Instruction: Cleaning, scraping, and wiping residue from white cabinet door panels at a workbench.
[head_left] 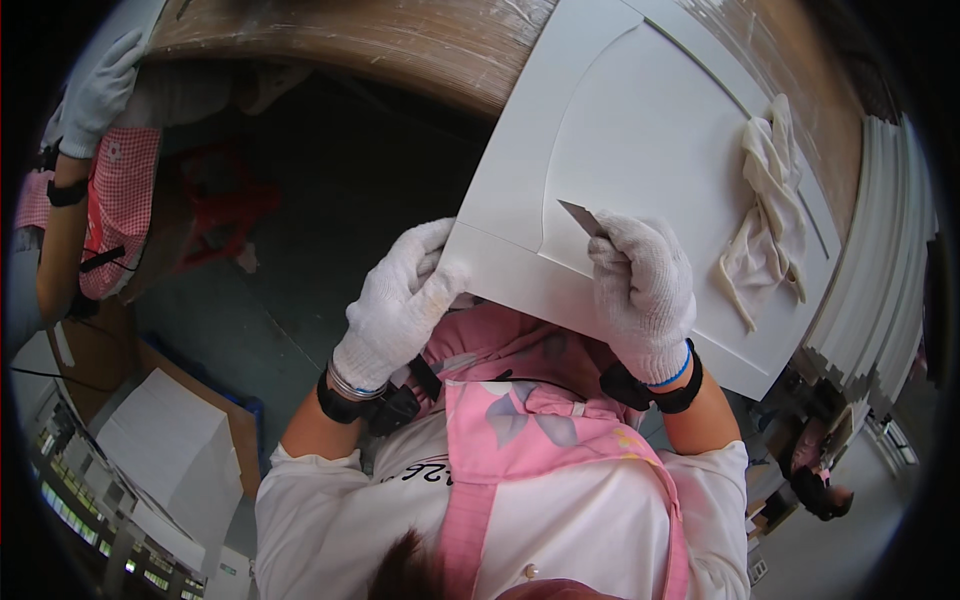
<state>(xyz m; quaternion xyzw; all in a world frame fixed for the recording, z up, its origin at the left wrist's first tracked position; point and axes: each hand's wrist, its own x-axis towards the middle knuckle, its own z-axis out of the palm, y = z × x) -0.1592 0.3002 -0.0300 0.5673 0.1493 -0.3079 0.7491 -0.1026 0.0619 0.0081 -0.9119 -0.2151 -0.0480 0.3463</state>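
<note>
White-painted and rigid, a door panel [660,130] lay on a worn wooden bench [400,40], its near corner overhanging toward six o'clock. The left hand [400,300], in a knit glove, curled around that corner, likely the surest hold on a smooth, probably light board. The right hand [640,290] pinched a thin grey scraper [582,217] against the recessed arch. A limp cloth [765,200] rested at three o'clock.

A: Supporting surface? Wooden workbench [400,40], worn, pale streaks across top.

B: Directly on it? White panel [650,130], overhanging near edge. Crumpled cloth [770,200] resting on panel, toward right side.
</note>
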